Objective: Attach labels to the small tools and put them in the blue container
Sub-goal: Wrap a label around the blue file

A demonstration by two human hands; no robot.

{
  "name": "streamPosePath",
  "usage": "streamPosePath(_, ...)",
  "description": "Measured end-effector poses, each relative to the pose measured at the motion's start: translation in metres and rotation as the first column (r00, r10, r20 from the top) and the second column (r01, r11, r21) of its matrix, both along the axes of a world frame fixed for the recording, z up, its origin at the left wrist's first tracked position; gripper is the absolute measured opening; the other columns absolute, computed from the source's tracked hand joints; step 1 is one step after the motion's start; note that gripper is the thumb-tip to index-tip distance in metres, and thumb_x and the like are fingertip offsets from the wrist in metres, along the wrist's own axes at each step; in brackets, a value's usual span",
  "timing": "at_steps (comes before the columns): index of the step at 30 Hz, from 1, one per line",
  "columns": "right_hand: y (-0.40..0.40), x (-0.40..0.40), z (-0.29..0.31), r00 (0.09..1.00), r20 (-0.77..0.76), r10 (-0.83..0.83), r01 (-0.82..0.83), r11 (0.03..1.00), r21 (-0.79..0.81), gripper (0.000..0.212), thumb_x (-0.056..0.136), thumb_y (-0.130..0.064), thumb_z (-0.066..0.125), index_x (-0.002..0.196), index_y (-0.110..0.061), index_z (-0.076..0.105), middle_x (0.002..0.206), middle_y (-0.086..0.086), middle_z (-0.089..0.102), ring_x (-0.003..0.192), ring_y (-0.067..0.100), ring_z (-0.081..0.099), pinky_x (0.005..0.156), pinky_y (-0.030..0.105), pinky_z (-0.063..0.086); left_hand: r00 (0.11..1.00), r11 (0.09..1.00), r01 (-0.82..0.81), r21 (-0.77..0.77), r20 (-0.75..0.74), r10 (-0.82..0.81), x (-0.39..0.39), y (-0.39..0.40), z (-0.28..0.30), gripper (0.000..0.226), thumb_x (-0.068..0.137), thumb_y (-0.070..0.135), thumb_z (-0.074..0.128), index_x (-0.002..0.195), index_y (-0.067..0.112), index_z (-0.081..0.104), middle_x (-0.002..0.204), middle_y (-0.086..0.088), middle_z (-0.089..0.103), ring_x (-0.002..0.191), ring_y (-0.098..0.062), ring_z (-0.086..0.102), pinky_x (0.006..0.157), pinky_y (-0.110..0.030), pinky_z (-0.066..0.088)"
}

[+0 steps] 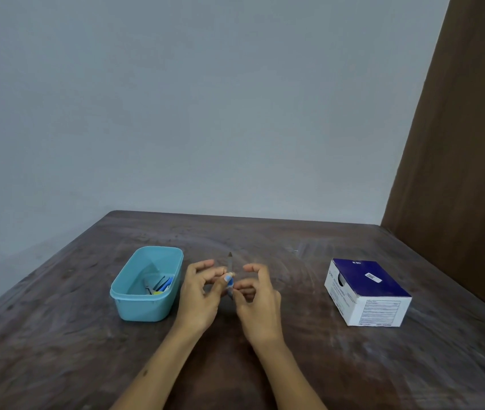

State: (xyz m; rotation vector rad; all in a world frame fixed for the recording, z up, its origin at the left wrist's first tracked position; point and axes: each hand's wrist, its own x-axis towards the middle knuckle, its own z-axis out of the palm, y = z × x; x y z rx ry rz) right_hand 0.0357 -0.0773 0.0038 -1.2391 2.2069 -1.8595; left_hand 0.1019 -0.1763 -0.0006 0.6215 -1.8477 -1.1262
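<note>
Left hand (pixel 198 294): raised over the middle of the table, fingers curled, fingertips pinching the small tool at its blue part.
Right hand (pixel 257 303): close beside the left one, fingers curled, thumb and forefinger pinching the lower part of the same tool; the upper fingers arch free above it.
Small tool (pixel 230 267): a thin, pen-like piece held nearly upright between both hands, its dark pointed end up, clear of the table; the lower end is hidden by the fingers.
Label (pixel 229 280): a small blue and white patch on the tool just where the fingers meet; whether it is fully stuck on cannot be told.
Blue container (pixel 134 306): a light blue rectangular tub without a lid, standing on the table just to the left of the left hand, not touching it.
Tools in the container (pixel 160 285): several small pieces lying in the near right corner of the tub, with blue, yellow and dark parts; too small to tell apart.
Box (pixel 367 291): a white cardboard box with a dark blue top and printed sides, on the table well to the right of the hands.
Table (pixel 57 350): dark brown, worn wood grain, set against a pale wall (pixel 205 99).
Brown panel (pixel 466 128): stands at the right edge, behind the box.
</note>
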Motion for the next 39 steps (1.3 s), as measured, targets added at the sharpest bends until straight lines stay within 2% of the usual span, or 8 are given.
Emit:
streamPosePath(2, 0.0, 0.0, -0.001, 1.0, -0.006, 0.017, -0.017, 1.0, 0.014, 0.051, 0.082, 0.002, 0.063, 0.101, -0.04, 0.041, 0.079, -0.005, 0.067, 0.081, -0.001, 0.063, 0.066, 0.006, 0.047, 1.0, 1.0, -0.003, -0.008, 0.008, 0.003, 0.0, 0.0, -0.001, 0.022, 0.085, 0.015, 0.065, 0.104, 0.005, 0.069, 0.125, -0.006, 0.045, 0.089, 0.004, 0.055, 0.08, -0.028, 0.056)
streamPosePath(5, 0.0, 0.001, 0.0, 1.0, -0.017, 0.013, -0.013, 1.0, -0.02, 0.047, 0.084, 0.005, 0.06, 0.112, -0.03, 0.045, 0.083, -0.005, 0.066, 0.083, -0.001, 0.062, 0.07, 0.008, 0.048, 1.0, 0.999, -0.009, -0.032, 0.018, 0.01, -0.001, 0.0, -0.001, 0.023, 0.085, 0.014, 0.064, 0.106, 0.005, 0.068, 0.125, -0.003, 0.044, 0.087, 0.008, 0.052, 0.071, -0.011, 0.052)
streamPosePath(7, 0.0, 0.002, 0.001, 1.0, -0.015, 0.011, -0.011, 1.0, -0.024, 0.047, 0.084, 0.005, 0.06, 0.114, -0.028, 0.044, 0.084, -0.005, 0.065, 0.083, -0.001, 0.062, 0.07, 0.009, 0.049, 1.0, 0.999, -0.018, -0.049, 0.018, 0.019, -0.001, 0.0, -0.002, 0.022, 0.085, 0.013, 0.064, 0.106, 0.006, 0.068, 0.124, -0.002, 0.044, 0.086, 0.009, 0.051, 0.068, -0.007, 0.051)
streamPosePath(12, -0.001, 0.0, -0.001, 0.998, -0.002, 0.058, -0.058, 0.997, 0.046, 0.049, 0.085, 0.003, 0.06, 0.109, -0.035, 0.039, 0.084, -0.008, 0.063, 0.08, 0.002, 0.061, 0.068, 0.006, 0.046, 0.999, 0.999, -0.025, -0.039, 0.023, 0.026, 0.0, 0.0, -0.002, 0.022, 0.084, 0.017, 0.065, 0.104, 0.008, 0.069, 0.124, -0.002, 0.047, 0.086, 0.011, 0.05, 0.081, -0.024, 0.053)
streamPosePath(18, -0.002, 0.001, -0.001, 0.998, -0.044, 0.039, -0.04, 0.999, -0.009, 0.046, 0.084, 0.002, 0.06, 0.111, -0.03, 0.04, 0.083, -0.006, 0.064, 0.082, 0.002, 0.061, 0.072, 0.01, 0.048, 1.0, 1.0, 0.001, 0.015, 0.003, -0.001, 0.0, 0.001, 0.002, 0.022, 0.084, 0.016, 0.065, 0.104, 0.008, 0.068, 0.123, 0.0, 0.045, 0.089, 0.002, 0.054, 0.069, -0.014, 0.053)
streamPosePath(24, -0.005, 0.001, -0.006, 0.994, -0.082, 0.077, -0.071, 0.995, 0.071, 0.052, 0.085, 0.0, 0.057, 0.1, -0.042, 0.03, 0.087, -0.004, 0.06, 0.082, 0.005, 0.06, 0.073, 0.017, 0.05, 0.999, 0.997, 0.038, 0.065, -0.013, -0.037, 0.002, 0.0, 0.002, 0.021, 0.084, 0.013, 0.066, 0.103, 0.006, 0.069, 0.122, -0.001, 0.047, 0.108, -0.013, 0.055, 0.079, -0.031, 0.057)
streamPosePath(30, -0.005, 0.004, -0.001, 0.997, -0.059, 0.05, -0.052, 0.998, -0.046, 0.047, 0.084, 0.002, 0.058, 0.111, -0.028, 0.034, 0.083, -0.004, 0.06, 0.081, 0.004, 0.06, 0.071, 0.015, 0.049, 0.996, 0.993, 0.073, 0.093, -0.053, -0.069, 0.001, 0.005, 0.006, 0.02, 0.084, 0.009, 0.065, 0.103, 0.003, 0.069, 0.121, 0.0, 0.048, 0.099, -0.007, 0.057, 0.068, -0.016, 0.056)
streamPosePath(39, -0.004, 0.003, -0.003, 0.995, -0.064, 0.072, -0.066, 0.994, 0.085, 0.047, 0.086, 0.006, 0.053, 0.107, -0.029, 0.031, 0.087, -0.001, 0.058, 0.08, 0.006, 0.06, 0.07, 0.017, 0.051, 0.994, 0.99, 0.087, 0.107, -0.077, -0.079, 0.007, 0.007, 0.015, 0.019, 0.082, 0.015, 0.066, 0.1, 0.009, 0.071, 0.121, 0.0, 0.049, 0.105, -0.016, 0.058, 0.07, -0.034, 0.06)
